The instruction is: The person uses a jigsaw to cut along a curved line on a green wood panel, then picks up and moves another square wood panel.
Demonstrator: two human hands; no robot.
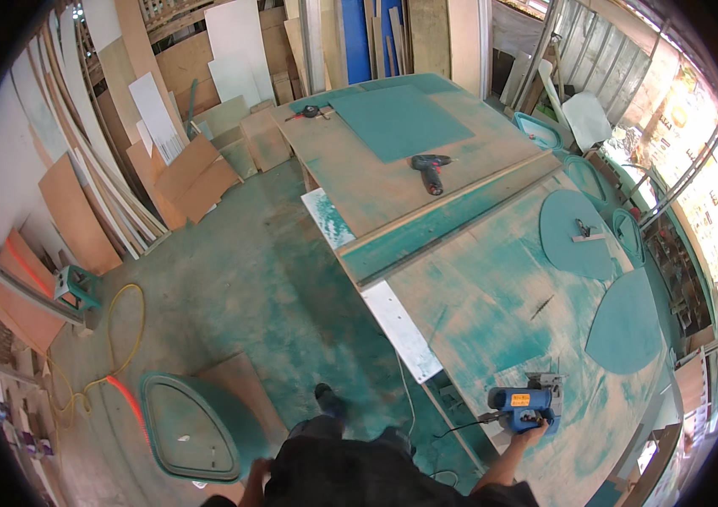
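Observation:
On the near right of the dust-covered workbench [494,321] lies a blue corded power tool [518,399] with a metal plate at its far end. My right hand [535,434] is closed round the near side of that tool. Low beside my body, my left hand [259,470] shows only in part, and its fingers are too small to read. It is nearest to a teal rounded container [240,422] standing on the floor. Two teal cut panels, one rounded [577,224] and one more pointed [627,321], lie on the bench's right side. A small metal square-like tool [587,232] rests on the rounded one.
A cordless drill [431,172] and a tape measure [308,111] lie on the far bench part, near a teal rectangular sheet [401,122]. A raised wooden strip [460,211] crosses the bench. Boards lean along the back and left walls. A yellow hose [110,338] curls over the floor.

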